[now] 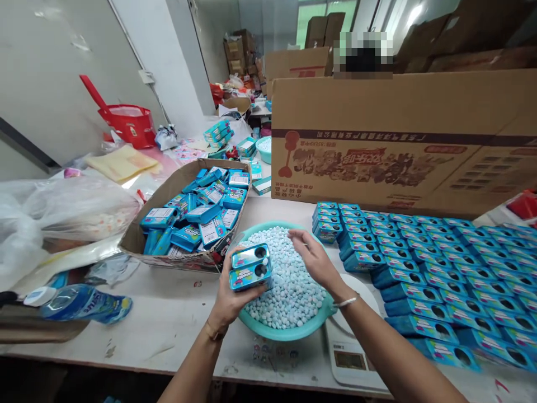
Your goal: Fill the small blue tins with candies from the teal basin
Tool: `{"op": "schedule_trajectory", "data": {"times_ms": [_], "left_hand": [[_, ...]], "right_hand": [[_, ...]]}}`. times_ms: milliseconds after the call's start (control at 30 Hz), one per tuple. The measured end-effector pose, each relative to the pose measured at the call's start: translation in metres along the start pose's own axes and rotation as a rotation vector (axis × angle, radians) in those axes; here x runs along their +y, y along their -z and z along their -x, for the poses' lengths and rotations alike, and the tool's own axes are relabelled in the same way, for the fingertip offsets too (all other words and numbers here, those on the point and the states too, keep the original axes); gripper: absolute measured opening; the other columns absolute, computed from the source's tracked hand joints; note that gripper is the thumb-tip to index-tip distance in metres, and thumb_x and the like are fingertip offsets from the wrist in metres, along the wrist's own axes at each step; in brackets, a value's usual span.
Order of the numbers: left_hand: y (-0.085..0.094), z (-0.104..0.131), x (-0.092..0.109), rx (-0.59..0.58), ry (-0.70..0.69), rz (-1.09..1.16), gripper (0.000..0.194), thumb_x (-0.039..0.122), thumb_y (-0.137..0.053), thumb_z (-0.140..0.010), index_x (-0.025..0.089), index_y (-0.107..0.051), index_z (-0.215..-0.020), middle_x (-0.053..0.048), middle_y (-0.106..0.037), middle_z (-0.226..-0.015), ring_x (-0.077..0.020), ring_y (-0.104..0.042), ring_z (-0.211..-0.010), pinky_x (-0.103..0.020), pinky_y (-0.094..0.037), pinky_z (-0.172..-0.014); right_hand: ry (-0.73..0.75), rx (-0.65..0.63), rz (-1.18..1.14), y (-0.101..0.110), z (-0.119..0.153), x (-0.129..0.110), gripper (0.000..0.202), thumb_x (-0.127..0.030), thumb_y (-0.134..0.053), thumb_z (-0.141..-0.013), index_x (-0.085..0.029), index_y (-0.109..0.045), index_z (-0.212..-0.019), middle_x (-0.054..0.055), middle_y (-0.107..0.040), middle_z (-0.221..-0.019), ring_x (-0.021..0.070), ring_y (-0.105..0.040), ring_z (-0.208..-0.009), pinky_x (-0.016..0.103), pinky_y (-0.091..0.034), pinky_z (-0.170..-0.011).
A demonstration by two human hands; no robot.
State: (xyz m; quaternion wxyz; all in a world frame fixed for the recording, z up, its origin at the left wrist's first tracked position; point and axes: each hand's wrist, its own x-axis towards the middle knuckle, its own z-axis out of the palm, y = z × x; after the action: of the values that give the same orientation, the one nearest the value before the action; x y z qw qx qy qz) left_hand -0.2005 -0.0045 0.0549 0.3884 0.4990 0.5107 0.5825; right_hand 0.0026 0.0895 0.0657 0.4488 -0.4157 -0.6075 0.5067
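Left grip (230, 294): closed around two packs, fingers below and thumb at the side, over the left part of the basin.
Held packs (245, 278): stacked one against the other, tilted, their dark round openings facing right; a white pellet shows by an opening.
Right grip (315, 260): fingers half curled and loosely parted above the far right part of the basin; whether a pellet sits between the fingertips, I cannot tell.
Basin (289, 336): green, near the counter's front edge, about midway along the part in view.
Pellets (279, 305): pale blue and white, filling the basin.
Scale (348, 376): at the counter's front edge, just right of the basin, partly under the right forearm.
Pack rows (409, 308): covering the right end of the counter (163, 302), openings up.
Open carton (134, 240): behind and left of the basin, heaped with loose packs (202, 214).
Big carton (356, 112): standing behind the rows, its print upside down.
Bottle (78, 302): blue, lying toward the counter's front left corner.
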Motion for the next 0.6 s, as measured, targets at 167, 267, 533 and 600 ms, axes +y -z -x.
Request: {"op": "schedule_trajectory", "data": {"times_ms": [167,267,533,600], "left_hand": [[0.022,0.019,0.007,0.001,-0.091,-0.080,0.077,0.028,-0.087,-0.060,0.030,-0.049,-0.127,-0.007,-0.062,-0.123,-0.0283,-0.066,-0.110,-0.043,-0.057,-0.094],[0.021,0.024,0.007,0.045,-0.129,-0.077,0.077,0.034,-0.087,-0.061,0.031,-0.049,-0.127,-0.007,-0.060,-0.127,-0.0298,-0.063,-0.114,-0.045,-0.056,-0.097],[0.004,0.014,0.005,-0.063,-0.069,-0.072,0.077,0.035,-0.087,-0.060,0.026,-0.049,-0.127,-0.008,-0.061,-0.121,-0.0282,-0.064,-0.112,-0.039,-0.056,-0.093],[0.003,0.013,0.007,-0.083,-0.062,-0.062,0.076,0.032,-0.085,-0.062,0.027,-0.047,-0.128,-0.007,-0.061,-0.120,-0.0264,-0.064,-0.109,-0.037,-0.057,-0.091]], "right_hand": [[0.153,-0.433,0.691,0.005,0.030,0.035,0.067,-0.056,-0.064,-0.084,-0.027,-0.052,-0.143,0.016,-0.055,-0.141,0.0361,-0.049,-0.127,0.055,-0.037,-0.106],[0.187,-0.492,0.870,-0.007,0.039,0.039,0.065,-0.057,-0.062,-0.086,-0.027,-0.052,-0.142,0.019,-0.054,-0.137,0.0380,-0.050,-0.119,0.056,-0.041,-0.099],[0.025,-0.360,0.475,-0.009,0.015,0.037,0.020,-0.034,-0.054,-0.093,-0.025,-0.070,-0.097,0.006,-0.065,-0.093,0.0229,-0.060,-0.089,0.035,-0.047,-0.080],[-0.160,-0.215,0.195,-0.003,0.006,0.036,0.017,-0.038,-0.062,-0.087,-0.024,-0.070,-0.088,0.003,-0.066,-0.087,0.0208,-0.060,-0.082,0.032,-0.048,-0.072]]}}
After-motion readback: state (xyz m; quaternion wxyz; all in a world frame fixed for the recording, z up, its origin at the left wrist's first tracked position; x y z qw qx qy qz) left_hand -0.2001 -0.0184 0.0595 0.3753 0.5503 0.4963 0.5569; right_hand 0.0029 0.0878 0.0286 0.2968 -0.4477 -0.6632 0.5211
